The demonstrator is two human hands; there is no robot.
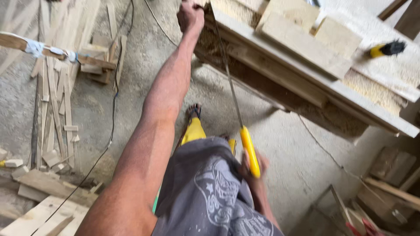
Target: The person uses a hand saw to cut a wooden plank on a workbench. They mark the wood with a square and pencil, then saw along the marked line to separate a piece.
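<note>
Nearest to me is my right hand (253, 168), low by my hip over the grey shirt. Its fingers (245, 162) are closed around the yellow handle (250, 150) of a handsaw; the hand is blurred, so I cannot say how tight the grip is. From the handle the thin saw blade (232, 89) runs up and away to the edge of the workbench (306, 72).

I judge that I am in the middle of a sawing stroke, with the saw drawn toward my body. The next move, I think, calls for a straight push along the same line, while the other hand keeps the wood from shifting.

Farther away, my left arm is stretched out full, and my left hand (190, 15) is closed as a fist at the corner of the bench. It seems to press or hold a piece there, but the top of the picture cuts it off, so I cannot tell what it holds.

The place where the blade meets the wood is also hard to make out. On the bench lie pale boards (306, 41) and sawdust, and a yellow brush (385, 49) beyond them.
</note>
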